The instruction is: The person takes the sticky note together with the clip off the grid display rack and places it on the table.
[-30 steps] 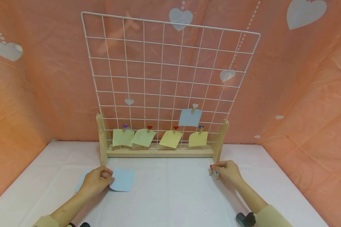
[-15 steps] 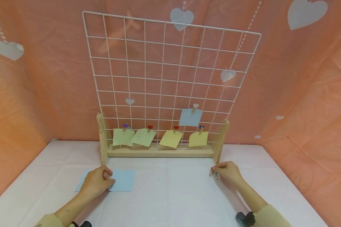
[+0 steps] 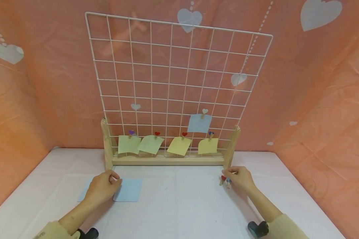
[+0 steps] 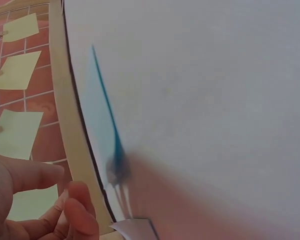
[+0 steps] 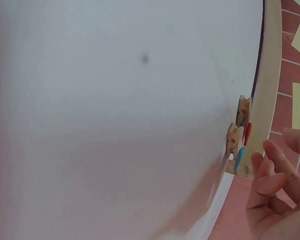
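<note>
My left hand [image 3: 103, 186] hovers by a square blue sticky note [image 3: 128, 191] on the white table. In the left wrist view its thumb and fingertips are slightly apart with nothing between them. A second blue note [image 3: 85, 190] lies partly hidden behind that hand. My right hand [image 3: 240, 177] hangs just above two small wooden clothespins, one with a red heart [image 3: 223, 178] and one with a blue heart [image 5: 240, 160]. Its fingers are loosely bent and hold nothing in the right wrist view.
A white wire grid [image 3: 176, 66] stands in a wooden base [image 3: 167, 161] at the back. Two green notes [image 3: 129, 144] and two yellow notes [image 3: 179, 146] hang along its bottom, clipped with heart clothespins. One blue note [image 3: 199, 123] is clipped higher, on the right.
My right hand has come up off the clothespins, leaving the red-heart one on the table. My left hand has risen slightly from the blue note, whose lifted corner now lies flatter.
</note>
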Tool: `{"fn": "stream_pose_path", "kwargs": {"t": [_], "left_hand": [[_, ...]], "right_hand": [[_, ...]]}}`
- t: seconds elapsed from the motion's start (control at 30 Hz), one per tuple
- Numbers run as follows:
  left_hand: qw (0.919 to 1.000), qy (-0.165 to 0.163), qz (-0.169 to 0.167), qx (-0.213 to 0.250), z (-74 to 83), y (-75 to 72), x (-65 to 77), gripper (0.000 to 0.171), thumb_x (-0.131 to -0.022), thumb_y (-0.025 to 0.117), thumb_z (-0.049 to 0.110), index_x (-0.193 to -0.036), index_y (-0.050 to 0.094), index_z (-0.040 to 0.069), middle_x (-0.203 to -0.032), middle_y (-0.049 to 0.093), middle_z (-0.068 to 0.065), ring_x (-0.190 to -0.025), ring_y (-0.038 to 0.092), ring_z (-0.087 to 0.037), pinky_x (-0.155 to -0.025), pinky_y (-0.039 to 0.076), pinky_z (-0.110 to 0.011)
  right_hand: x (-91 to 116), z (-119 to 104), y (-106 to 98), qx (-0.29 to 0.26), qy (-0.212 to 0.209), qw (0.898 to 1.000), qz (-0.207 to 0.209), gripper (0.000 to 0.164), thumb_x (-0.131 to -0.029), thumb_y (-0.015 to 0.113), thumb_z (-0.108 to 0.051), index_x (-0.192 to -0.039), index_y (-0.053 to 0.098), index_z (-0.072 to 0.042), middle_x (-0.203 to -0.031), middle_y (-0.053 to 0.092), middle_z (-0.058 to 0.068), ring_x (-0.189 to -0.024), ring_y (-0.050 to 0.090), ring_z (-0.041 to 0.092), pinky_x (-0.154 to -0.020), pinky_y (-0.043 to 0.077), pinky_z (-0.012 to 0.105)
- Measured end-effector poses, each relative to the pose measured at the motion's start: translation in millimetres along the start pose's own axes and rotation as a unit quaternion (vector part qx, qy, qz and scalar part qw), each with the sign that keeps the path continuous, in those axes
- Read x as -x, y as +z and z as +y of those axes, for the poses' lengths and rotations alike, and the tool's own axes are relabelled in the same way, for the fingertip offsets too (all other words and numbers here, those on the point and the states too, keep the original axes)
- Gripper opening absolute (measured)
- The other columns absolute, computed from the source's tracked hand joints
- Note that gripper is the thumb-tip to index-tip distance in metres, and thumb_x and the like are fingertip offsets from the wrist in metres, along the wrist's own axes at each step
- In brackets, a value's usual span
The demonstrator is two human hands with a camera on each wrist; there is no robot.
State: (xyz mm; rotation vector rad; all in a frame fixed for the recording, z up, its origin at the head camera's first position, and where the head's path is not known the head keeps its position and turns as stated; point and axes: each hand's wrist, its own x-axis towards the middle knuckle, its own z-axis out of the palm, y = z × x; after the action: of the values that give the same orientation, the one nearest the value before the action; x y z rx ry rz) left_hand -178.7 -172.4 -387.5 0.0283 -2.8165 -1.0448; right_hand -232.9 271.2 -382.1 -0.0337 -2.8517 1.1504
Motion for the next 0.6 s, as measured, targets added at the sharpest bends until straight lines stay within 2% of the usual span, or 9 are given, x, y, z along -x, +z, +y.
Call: {"fn": "stream_pose_path", "kwargs": {"t": [0.27,0.43,0.6], "left_hand": [[0.9995,0.007,0.006,0.029,12.4,0.6,-6.9,0.016,-0.089,0.061,0.013,-0.093,0.065,-0.002,-0.077,0.062,-0.006,-0.072,0.059,-0.018,-0.06,0.044,-0.03],[0.9986,0.021,0.02,0.043,23.3,4.0,-11.5,0.015,-0.089,0.061,0.012,-0.092,0.065,-0.002,-0.078,0.063,-0.006,-0.072,0.057,-0.016,-0.064,0.044,-0.03],[0.9959,0.028,0.029,0.081,36.7,9.8,-18.1,0.012,-0.089,0.06,0.009,-0.093,0.065,-0.002,-0.079,0.062,-0.006,-0.071,0.053,-0.011,-0.064,0.043,-0.022]], "right_hand": [[-1.5,-9.1,-5.0,0.002,-0.008,1.0,0.021,0.029,-0.088,0.067,-0.023,-0.098,0.071,0.003,-0.086,0.071,0.013,-0.073,0.056,0.015,-0.06,0.045,0.025],[-3.1,-13.9,-7.9,-0.008,-0.008,1.0,0.021,0.03,-0.09,0.066,-0.024,-0.102,0.07,0.003,-0.088,0.071,0.013,-0.077,0.058,0.017,-0.064,0.045,0.025],[-7.4,-18.2,-9.5,-0.018,-0.02,0.999,0.037,0.03,-0.091,0.065,-0.024,-0.104,0.07,0.002,-0.089,0.071,0.014,-0.076,0.056,0.016,-0.065,0.044,0.026]]}}
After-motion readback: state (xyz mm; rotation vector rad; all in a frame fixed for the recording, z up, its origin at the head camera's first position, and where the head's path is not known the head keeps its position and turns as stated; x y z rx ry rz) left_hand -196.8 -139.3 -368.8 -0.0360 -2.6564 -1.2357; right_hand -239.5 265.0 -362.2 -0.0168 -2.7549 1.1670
